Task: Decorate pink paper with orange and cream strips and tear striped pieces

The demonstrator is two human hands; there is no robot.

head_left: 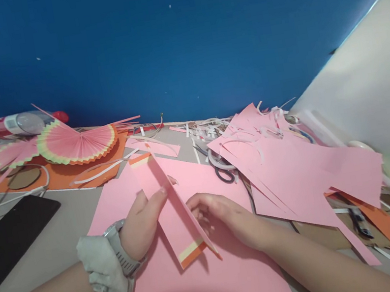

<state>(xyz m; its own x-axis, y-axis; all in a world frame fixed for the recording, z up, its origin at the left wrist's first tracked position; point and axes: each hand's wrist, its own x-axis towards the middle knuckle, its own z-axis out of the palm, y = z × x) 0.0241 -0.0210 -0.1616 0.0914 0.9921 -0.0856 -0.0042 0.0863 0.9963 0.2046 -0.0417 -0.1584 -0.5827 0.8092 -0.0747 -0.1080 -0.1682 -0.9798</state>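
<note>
My left hand (143, 227) is closed on a folded pink paper strip (177, 218) with cream and orange bands at its ends, the thumb lying on its inner face. The strip stands partly opened in a V shape, tilted over a large pink sheet (239, 278) on the table. Just right of the strip's raised flap is my right hand (221, 214), its fingers loosely curled and nothing visible in them. Whether its fingertips touch the flap I cannot tell. The flap hides most of the left fingers.
Pleated pink paper fans (78, 143) lie on orange paper at the back left, by a plastic bottle (23, 124). A black phone-like slab (16, 240) is at left. Black-handled scissors (225, 175), cut pink sheets (305, 177) and a box cutter (360, 223) lie right. A blue wall (178, 44) stands behind.
</note>
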